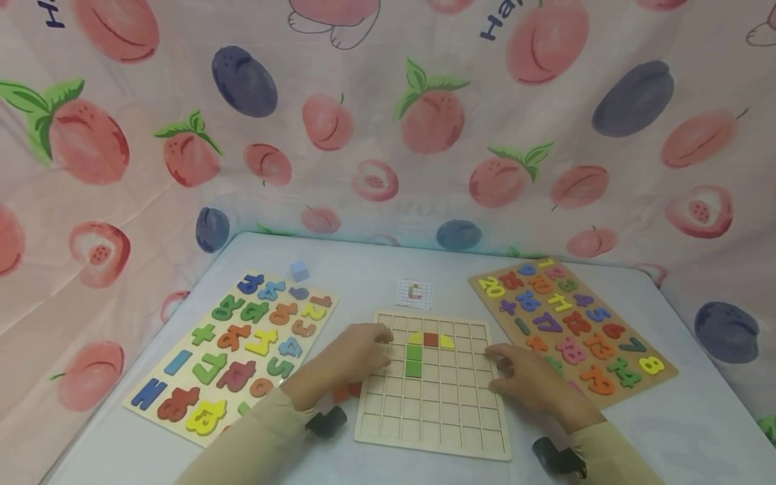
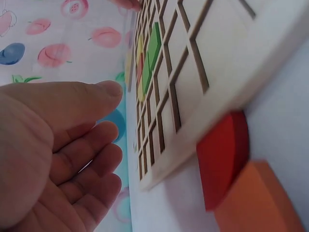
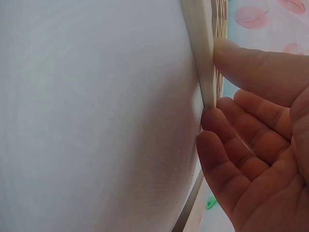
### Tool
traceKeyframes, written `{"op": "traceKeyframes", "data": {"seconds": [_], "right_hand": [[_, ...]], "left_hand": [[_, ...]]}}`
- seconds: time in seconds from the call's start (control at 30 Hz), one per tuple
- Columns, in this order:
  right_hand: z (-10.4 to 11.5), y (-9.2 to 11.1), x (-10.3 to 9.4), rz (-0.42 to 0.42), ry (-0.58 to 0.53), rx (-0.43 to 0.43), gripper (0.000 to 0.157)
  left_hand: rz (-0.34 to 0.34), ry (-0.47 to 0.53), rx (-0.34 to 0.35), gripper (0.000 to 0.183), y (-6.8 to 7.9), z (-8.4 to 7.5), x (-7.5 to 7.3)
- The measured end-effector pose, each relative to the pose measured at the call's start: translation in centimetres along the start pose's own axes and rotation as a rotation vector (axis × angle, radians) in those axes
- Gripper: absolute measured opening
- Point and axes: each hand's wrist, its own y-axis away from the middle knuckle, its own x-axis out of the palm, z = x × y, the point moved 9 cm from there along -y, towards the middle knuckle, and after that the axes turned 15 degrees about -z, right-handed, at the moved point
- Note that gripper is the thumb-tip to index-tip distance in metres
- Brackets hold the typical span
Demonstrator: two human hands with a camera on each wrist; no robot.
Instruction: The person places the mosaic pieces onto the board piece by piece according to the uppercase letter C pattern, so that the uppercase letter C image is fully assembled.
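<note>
A wooden grid board [image 1: 442, 411] lies on the table between both hands. Set in its squares are two green squares [image 1: 414, 360], a red square [image 1: 431, 340] and two yellow pieces [image 1: 447, 341]. My left hand [image 1: 360, 350] hovers by the board's left edge, its fingers loosely bent and holding nothing. At the right edge is my right hand [image 1: 521, 377]; in the right wrist view its thumb [image 3: 229, 50] rests against the rim and its fingertips [image 3: 212, 121] overlap the edge. A red piece [image 2: 224, 159] and an orange block [image 2: 260, 198] lie beside the board, below the left hand.
A number puzzle board [image 1: 194, 357] lies on the left and another [image 1: 576, 330] on the right, partly behind the right hand. Beyond the grid board are a small pattern card [image 1: 415, 294] and a light blue cube [image 1: 299, 271]. A fruit-print cloth [image 1: 376, 108] hangs behind the table.
</note>
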Motion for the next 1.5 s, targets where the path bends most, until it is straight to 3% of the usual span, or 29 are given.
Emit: {"op": "traceKeyframes", "data": {"seconds": [0.43,0.6,1.27,1.5], "right_hand": [[0.0,0.1,0.0,-0.003,-0.005,-0.011,0.057],[0.0,0.1,0.0,-0.006,-0.003,-0.011,0.057],[0.1,0.0,0.0,-0.006,0.004,-0.008,0.057],[0.1,0.1,-0.1,-0.004,-0.003,-0.013,0.057]], "left_hand": [[-0.003,0.0,-0.102,0.036,1.4,3.2,-1.1],[0.005,-0.007,-0.123,0.038,2.2,3.8,-1.4],[0.06,0.024,0.056,0.044,4.0,3.7,-1.3],[0.052,0.032,0.059,0.044,4.1,3.6,-1.3]]}}
